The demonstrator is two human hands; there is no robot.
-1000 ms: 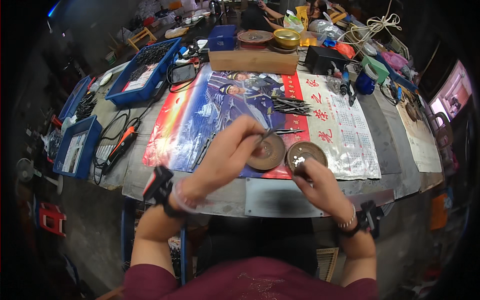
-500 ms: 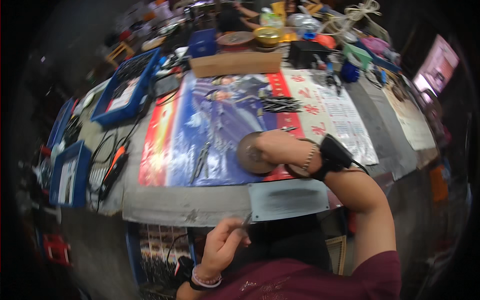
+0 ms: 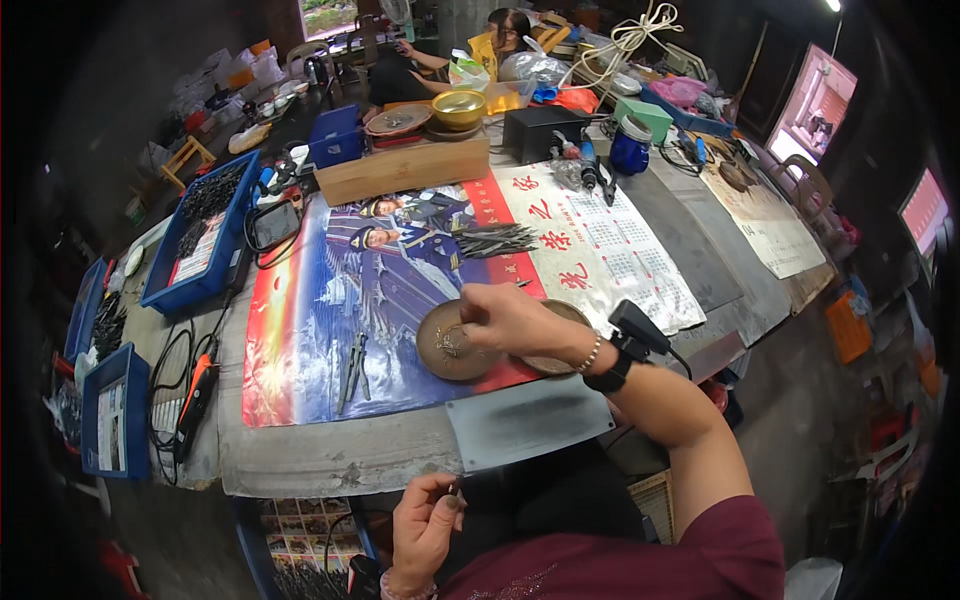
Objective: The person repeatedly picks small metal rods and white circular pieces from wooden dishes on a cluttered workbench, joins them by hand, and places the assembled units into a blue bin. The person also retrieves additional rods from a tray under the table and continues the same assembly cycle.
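Note:
My right hand is closed in a pinch over a round brown dish that holds small pale bits. Whatever lies between its fingertips is too small to make out. A second brown dish is partly covered by that hand and wrist. Nearer to me, my left hand pinches a small dark piece just off the table's front edge. Beside the left dish, a pair of pliers lies on a poster. Beyond the dishes rests a bundle of thin dark rods.
A grey plate lies at the front edge. Blue trays and an orange-and-black tool with a cable stand on the left. Across the back are a wooden board, a gold bowl and a blue jar. Another person sits beyond.
The view has swung, so the table sits further left and lower, and the picture is sharper. My right hand stays over the left dish; my left hand still pinches the small piece.

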